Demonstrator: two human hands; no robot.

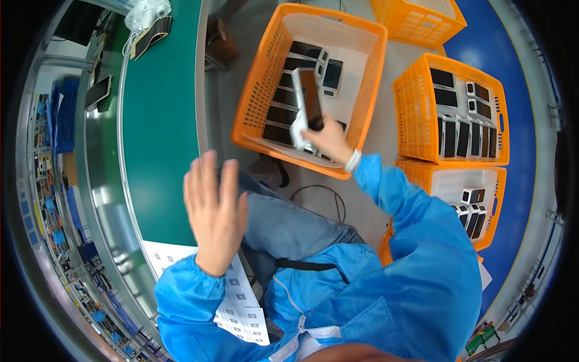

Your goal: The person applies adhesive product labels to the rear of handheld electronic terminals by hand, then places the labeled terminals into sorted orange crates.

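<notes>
My left hand [212,208] is raised over the green table's near edge, fingers stretched out and nothing in it. With my right hand [330,137] I grip a white box with a dark face [311,99], tilted over a large orange crate [241,117]. Another white piece [298,131] shows beside my right fingers, partly hidden; I cannot tell if it belongs to the box. Inside the crate, several similar dark-faced white boxes [282,116] lie in a row along the left side. One more dark-faced box [332,75] lies to the right of that row.
Orange crates of similar boxes stand at the right, one [398,102] behind another [416,175]; a further crate [416,27] is at the back. On the green table [161,151], printed sheets [244,320] lie near me. A cable [319,187] runs over the floor.
</notes>
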